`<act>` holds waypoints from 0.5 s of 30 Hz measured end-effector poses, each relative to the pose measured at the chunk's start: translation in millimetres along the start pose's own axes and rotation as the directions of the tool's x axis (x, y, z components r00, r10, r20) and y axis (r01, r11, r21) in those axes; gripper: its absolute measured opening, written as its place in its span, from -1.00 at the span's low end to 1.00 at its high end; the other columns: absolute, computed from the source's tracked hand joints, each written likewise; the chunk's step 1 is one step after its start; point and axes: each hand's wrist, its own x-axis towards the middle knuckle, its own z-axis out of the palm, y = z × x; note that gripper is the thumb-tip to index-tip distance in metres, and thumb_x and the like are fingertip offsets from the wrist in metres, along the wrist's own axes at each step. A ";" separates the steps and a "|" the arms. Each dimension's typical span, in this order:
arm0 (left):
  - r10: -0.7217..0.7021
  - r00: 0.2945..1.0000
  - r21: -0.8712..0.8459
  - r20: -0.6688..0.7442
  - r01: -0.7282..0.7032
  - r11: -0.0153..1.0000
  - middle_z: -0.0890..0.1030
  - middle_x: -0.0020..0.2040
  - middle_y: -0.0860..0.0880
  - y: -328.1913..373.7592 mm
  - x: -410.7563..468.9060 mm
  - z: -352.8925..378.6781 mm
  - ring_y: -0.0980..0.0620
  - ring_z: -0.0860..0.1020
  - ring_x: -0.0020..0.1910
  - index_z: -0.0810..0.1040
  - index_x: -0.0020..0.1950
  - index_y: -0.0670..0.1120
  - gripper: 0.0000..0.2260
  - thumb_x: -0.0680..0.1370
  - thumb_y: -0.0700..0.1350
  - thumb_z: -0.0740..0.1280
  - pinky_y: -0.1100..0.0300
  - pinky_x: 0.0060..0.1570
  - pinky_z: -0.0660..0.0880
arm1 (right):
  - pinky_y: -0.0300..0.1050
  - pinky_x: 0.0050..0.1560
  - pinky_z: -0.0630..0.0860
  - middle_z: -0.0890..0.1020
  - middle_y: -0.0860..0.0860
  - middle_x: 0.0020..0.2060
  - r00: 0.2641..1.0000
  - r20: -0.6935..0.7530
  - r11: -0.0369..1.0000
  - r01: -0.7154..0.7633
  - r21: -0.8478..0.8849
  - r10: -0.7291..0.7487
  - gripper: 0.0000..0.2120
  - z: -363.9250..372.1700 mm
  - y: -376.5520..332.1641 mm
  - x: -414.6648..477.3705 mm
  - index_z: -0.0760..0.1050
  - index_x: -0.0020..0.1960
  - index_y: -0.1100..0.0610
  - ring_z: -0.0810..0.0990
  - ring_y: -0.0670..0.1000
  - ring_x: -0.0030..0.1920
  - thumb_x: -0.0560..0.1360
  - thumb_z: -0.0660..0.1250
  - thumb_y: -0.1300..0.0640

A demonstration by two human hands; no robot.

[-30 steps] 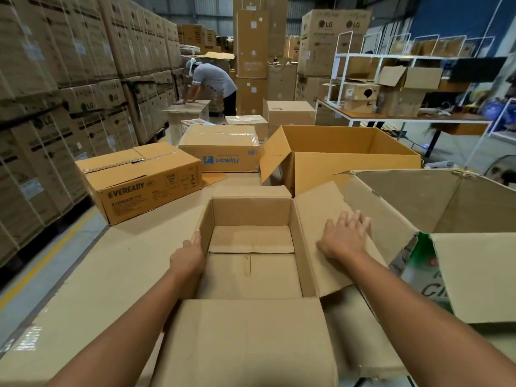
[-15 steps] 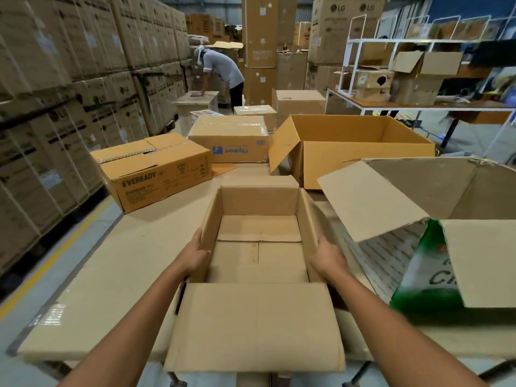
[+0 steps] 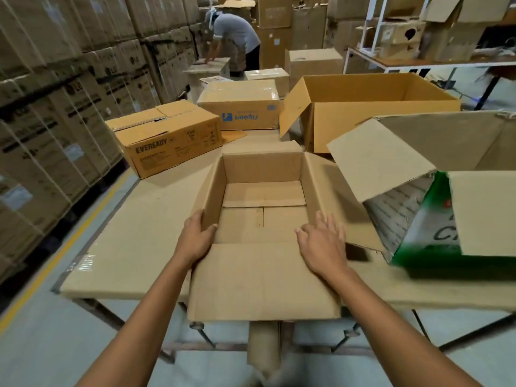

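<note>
An open, empty brown cardboard box stands on the table in front of me, its flaps spread outward and its near flap hanging over the table edge. My left hand grips the box's left wall at the near corner, thumb inside. My right hand hovers at the near right corner with its fingers spread and relaxed, just off the right wall.
The cardboard-covered table also carries a closed Eveready box, a Flipkart box, a large open yellow box and an open green-and-white box at right. Stacked cartons line the left. Another person bends over far back.
My right hand went from the spread right flap to the box's right wall, then came off it with fingers spread. My left hand stayed on the left wall. The view drew back from the table.
</note>
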 end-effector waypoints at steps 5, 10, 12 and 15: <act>0.142 0.963 0.159 -0.231 -0.107 0.981 0.39 0.43 -0.29 -4.7 -41.5 20.2 -0.27 0.38 0.38 0.59 0.22 -0.22 -0.69 0.67 -0.04 0.19 -0.05 0.35 0.33 | 0.18 0.48 0.16 0.66 0.04 0.17 0.977 -0.211 0.999 -0.016 0.031 0.023 -0.47 14.0 -4.5 -19.7 0.67 0.06 0.10 0.29 0.16 0.49 0.67 -0.05 -0.07; 0.241 0.957 0.146 -0.163 -0.218 0.965 0.43 0.38 -0.24 -13.8 -51.7 6.5 -0.22 0.37 0.39 0.55 0.28 -0.15 -0.66 0.69 0.03 0.15 -0.04 0.33 0.34 | 0.23 0.49 0.15 0.67 0.07 0.14 0.979 -0.196 0.998 -0.044 0.035 0.050 -0.48 14.7 -9.7 -23.2 0.67 0.03 0.13 0.32 0.16 0.49 0.67 -0.03 -0.07; 0.294 0.944 0.144 -0.148 -0.274 0.951 0.40 0.41 -0.22 -20.1 -60.7 -0.3 -0.21 0.31 0.45 0.49 0.35 -0.13 -0.64 0.68 0.05 0.15 -0.03 0.38 0.28 | 0.23 0.53 0.09 0.66 0.09 0.18 0.982 -0.191 1.000 -0.005 0.025 0.010 -0.55 13.5 -19.5 -30.5 0.65 0.08 0.13 0.33 0.16 0.50 0.67 0.03 -0.07; 0.369 0.926 0.238 -0.076 -0.343 0.909 0.26 0.53 -0.19 -36.3 -82.4 -5.7 -0.23 0.10 0.57 0.37 0.48 -0.07 -0.57 0.68 0.10 0.15 -0.15 0.52 0.13 | 0.14 0.56 -0.05 0.52 0.14 0.39 0.988 -0.143 0.997 0.064 0.036 -0.058 -0.58 15.5 -52.7 -50.9 0.52 0.34 0.13 0.24 0.16 0.54 0.64 0.15 -0.09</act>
